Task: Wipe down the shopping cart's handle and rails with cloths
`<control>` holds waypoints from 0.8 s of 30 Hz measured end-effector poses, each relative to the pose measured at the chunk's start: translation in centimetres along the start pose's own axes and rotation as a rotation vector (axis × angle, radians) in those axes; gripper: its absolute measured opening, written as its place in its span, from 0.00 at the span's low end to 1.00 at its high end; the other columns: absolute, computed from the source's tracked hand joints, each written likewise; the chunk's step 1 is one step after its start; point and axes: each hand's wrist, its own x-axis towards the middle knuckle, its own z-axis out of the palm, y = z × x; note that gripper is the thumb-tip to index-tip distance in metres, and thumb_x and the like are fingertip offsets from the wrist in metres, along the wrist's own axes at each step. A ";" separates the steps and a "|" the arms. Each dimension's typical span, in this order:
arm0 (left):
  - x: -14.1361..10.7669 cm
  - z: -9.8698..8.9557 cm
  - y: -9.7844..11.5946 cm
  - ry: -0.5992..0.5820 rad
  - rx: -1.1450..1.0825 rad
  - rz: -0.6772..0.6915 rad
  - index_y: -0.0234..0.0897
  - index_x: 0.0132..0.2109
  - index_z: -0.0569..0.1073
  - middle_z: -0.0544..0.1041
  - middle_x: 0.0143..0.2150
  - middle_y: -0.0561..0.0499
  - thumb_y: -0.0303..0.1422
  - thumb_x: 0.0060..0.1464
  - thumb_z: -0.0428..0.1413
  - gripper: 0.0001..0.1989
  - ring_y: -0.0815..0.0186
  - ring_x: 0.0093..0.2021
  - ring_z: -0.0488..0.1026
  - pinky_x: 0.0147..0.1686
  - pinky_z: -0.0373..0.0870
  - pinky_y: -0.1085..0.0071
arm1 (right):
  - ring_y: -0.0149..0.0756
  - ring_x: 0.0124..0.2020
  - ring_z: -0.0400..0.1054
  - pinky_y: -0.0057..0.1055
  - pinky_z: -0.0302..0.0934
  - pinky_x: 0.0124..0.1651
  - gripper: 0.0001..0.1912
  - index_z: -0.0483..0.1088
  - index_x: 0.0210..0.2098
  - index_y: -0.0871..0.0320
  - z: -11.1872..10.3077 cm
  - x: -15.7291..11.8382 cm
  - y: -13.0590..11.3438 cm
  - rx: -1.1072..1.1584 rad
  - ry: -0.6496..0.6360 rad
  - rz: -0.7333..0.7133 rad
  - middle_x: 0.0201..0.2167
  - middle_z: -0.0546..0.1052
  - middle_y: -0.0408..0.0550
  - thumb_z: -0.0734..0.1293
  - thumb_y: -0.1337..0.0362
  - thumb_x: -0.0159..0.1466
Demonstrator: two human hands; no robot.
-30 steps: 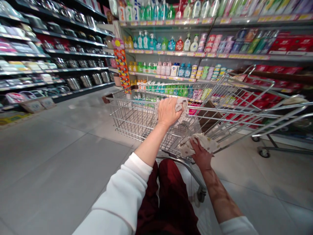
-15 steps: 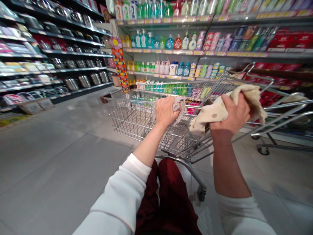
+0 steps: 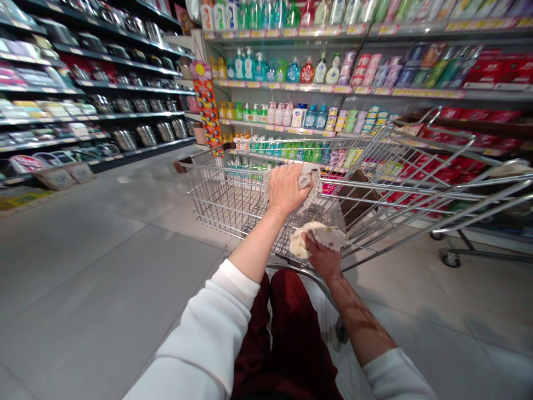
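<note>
My left hand (image 3: 285, 190) rests over the wires of a chrome wire shopping cart (image 3: 216, 203), shut on a bunched beige cloth with a lacy edge (image 3: 311, 180). My right hand (image 3: 323, 256) is lower, close to the cart's near end, and is shut on a cream cloth with brown dots (image 3: 317, 236). That cloth lies against the wires. Both white sleeves are pushed back from the wrists. My dark red trousers (image 3: 287, 333) show below the cart handle.
A brown box or bag (image 3: 357, 195) sits in the cart. A second wire cart (image 3: 478, 191) stands to the right. Shelves of bottled soaps (image 3: 283, 72) line the back, and shelves of steel pots (image 3: 137, 111) line the left. The floor is grey tile.
My right hand has dropped from high on the right to low by the cart's near end, its cloth now bunched smaller. My left hand has barely moved.
</note>
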 end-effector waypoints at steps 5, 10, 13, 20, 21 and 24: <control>0.0 0.0 0.1 0.008 -0.002 -0.002 0.42 0.45 0.71 0.77 0.44 0.45 0.43 0.69 0.44 0.15 0.55 0.47 0.68 0.49 0.60 0.58 | 0.39 0.51 0.75 0.34 0.66 0.54 0.25 0.79 0.53 0.49 -2.1 1.3 0.6 0.162 0.197 -0.034 0.58 0.78 0.48 0.65 0.74 0.60; -0.1 -0.1 0.1 0.020 -0.005 0.003 0.42 0.45 0.72 0.77 0.43 0.45 0.43 0.69 0.44 0.15 0.55 0.47 0.68 0.49 0.60 0.58 | 0.45 0.59 0.69 0.41 0.61 0.62 0.14 0.79 0.49 0.54 -8.8 4.8 1.8 0.230 0.741 0.065 0.56 0.78 0.55 0.64 0.62 0.68; -0.1 -0.2 0.2 0.031 -0.019 -0.004 0.44 0.46 0.72 0.77 0.44 0.46 0.44 0.69 0.44 0.14 0.55 0.46 0.68 0.49 0.60 0.58 | 0.48 0.62 0.65 0.46 0.58 0.64 0.18 0.76 0.55 0.54 -12.3 7.8 2.5 0.189 0.876 0.066 0.60 0.74 0.58 0.63 0.58 0.69; 0.0 0.1 -0.1 0.008 -0.025 -0.007 0.43 0.44 0.72 0.77 0.43 0.46 0.46 0.68 0.45 0.15 0.56 0.45 0.68 0.47 0.60 0.58 | 0.54 0.63 0.64 0.49 0.57 0.61 0.28 0.71 0.65 0.51 -10.3 10.9 1.7 0.007 0.573 0.136 0.67 0.69 0.57 0.65 0.61 0.65; 0.0 0.1 -0.1 0.007 -0.021 -0.003 0.43 0.44 0.72 0.77 0.43 0.46 0.46 0.68 0.46 0.16 0.56 0.45 0.68 0.48 0.60 0.59 | 0.53 0.62 0.67 0.46 0.59 0.60 0.29 0.70 0.65 0.51 -9.4 10.6 1.4 -0.013 0.537 0.153 0.67 0.69 0.57 0.65 0.64 0.64; 0.0 0.0 -0.1 0.001 -0.018 0.013 0.41 0.45 0.72 0.77 0.44 0.46 0.44 0.68 0.46 0.15 0.55 0.47 0.68 0.49 0.60 0.59 | 0.46 0.49 0.75 0.35 0.66 0.50 0.35 0.69 0.67 0.52 -7.1 8.9 1.0 -0.049 0.439 0.192 0.66 0.71 0.58 0.64 0.69 0.60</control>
